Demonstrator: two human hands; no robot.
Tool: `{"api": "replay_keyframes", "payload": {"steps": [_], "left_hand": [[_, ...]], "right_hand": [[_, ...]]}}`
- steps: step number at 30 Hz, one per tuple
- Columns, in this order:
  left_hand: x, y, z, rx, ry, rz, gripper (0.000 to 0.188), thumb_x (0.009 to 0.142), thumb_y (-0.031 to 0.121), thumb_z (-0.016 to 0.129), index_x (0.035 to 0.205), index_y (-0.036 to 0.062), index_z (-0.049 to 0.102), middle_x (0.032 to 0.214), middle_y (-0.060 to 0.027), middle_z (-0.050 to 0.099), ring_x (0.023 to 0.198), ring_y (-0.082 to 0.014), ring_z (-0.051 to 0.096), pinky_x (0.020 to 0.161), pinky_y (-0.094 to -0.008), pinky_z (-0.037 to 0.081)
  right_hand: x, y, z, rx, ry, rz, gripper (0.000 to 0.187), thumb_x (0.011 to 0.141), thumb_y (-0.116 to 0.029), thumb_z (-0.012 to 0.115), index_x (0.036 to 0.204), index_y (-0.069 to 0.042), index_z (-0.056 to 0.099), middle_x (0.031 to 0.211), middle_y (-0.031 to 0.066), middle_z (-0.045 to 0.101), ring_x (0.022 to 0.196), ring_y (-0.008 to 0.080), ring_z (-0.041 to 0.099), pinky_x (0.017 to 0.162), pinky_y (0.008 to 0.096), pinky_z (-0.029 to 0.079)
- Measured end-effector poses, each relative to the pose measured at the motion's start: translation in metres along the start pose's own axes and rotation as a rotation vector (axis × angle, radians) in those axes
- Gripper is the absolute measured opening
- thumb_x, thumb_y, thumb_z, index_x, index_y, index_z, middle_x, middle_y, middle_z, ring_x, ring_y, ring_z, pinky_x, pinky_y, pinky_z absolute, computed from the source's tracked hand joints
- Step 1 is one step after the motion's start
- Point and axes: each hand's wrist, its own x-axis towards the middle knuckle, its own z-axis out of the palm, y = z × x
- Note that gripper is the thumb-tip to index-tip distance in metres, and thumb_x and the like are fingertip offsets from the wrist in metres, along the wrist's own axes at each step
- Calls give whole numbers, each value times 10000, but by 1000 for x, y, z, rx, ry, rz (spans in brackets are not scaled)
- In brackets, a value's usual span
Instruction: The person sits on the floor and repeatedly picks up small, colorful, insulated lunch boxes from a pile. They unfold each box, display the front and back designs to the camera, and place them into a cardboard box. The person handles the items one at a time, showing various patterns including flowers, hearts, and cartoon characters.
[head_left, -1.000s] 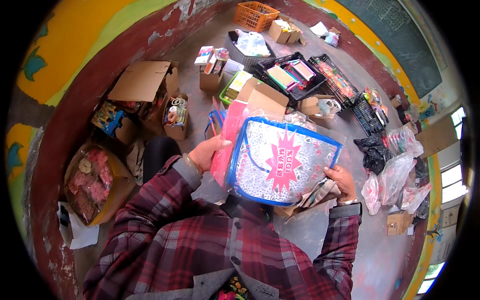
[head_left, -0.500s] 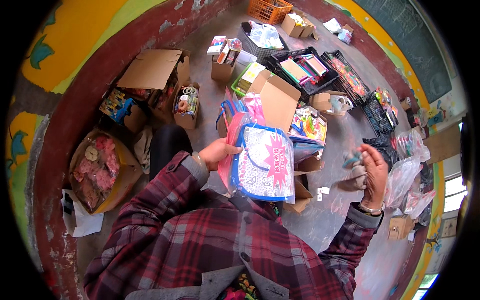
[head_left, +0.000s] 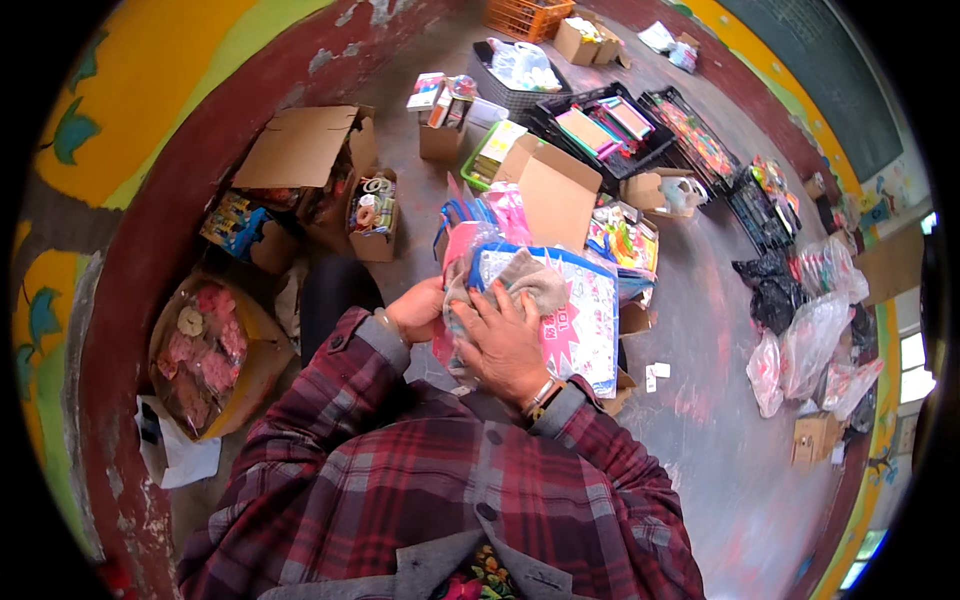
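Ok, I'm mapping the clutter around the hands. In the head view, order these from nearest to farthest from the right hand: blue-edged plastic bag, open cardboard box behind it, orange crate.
1. Blue-edged plastic bag: under the right hand, touching it.
2. Open cardboard box: just beyond the bag, centre.
3. Orange crate: far end of the floor, top edge.

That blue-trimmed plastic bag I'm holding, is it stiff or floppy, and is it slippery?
Probably floppy: the blue-trimmed bag bends where the left hand grips it. Likely slick, since its surface looks glossy. Seemingly light; the right hand merely rests on it.
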Motion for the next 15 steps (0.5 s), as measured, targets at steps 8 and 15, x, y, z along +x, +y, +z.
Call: {"api": "replay_keyframes", "payload": {"steps": [8, 15], "left_hand": [[8, -6, -7, 229, 145, 6, 418, 828, -108, 439, 1227, 8, 479, 1134, -102, 575, 1015, -234, 582, 910, -377, 465], [-2, 1, 12, 222, 163, 27, 413, 833, -100, 455, 1239, -21, 464, 1101, -103, 593, 1011, -232, 584, 929, -380, 457]], "right_hand": [[22, 37, 3, -125, 126, 137, 358, 770, -193, 569, 1118, -116, 599, 1198, 150, 543, 1162, 285, 477, 926, 455, 319], [10, 102, -10, 2, 229, 482, 334, 773, -113, 526, 1088, -48, 616, 1091, 128, 610, 1011, 283, 566, 823, 382, 434]]}}
